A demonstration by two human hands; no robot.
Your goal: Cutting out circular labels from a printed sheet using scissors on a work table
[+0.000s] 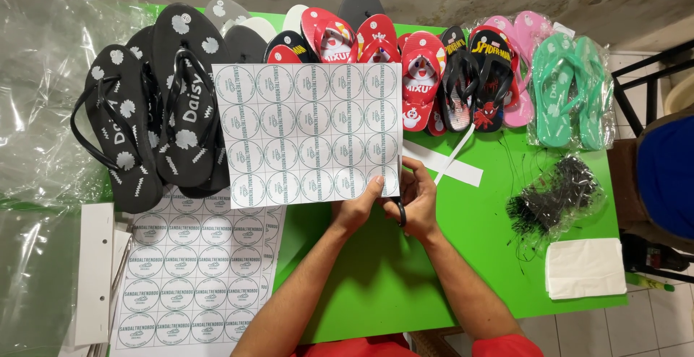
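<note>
Left hand (359, 209) pinches bottom edge of white paper sheet printed with rows of round green-ringed labels (307, 133), holding it raised over bright green tabletop (383, 277). Sheet spreads up and left from fingers, covering toes of flip-flops behind. Right hand (416, 198) just beside, fingers closed through black scissor handles (400, 212), blades hidden behind sheet's lower right corner. Second label sheet (191, 277) lies flat at lower left. Black daisy-print sandals (155, 111) left, red cartoon sandals (376, 42) behind, mint-green pair in clear wrap (571, 89) right.
</note>
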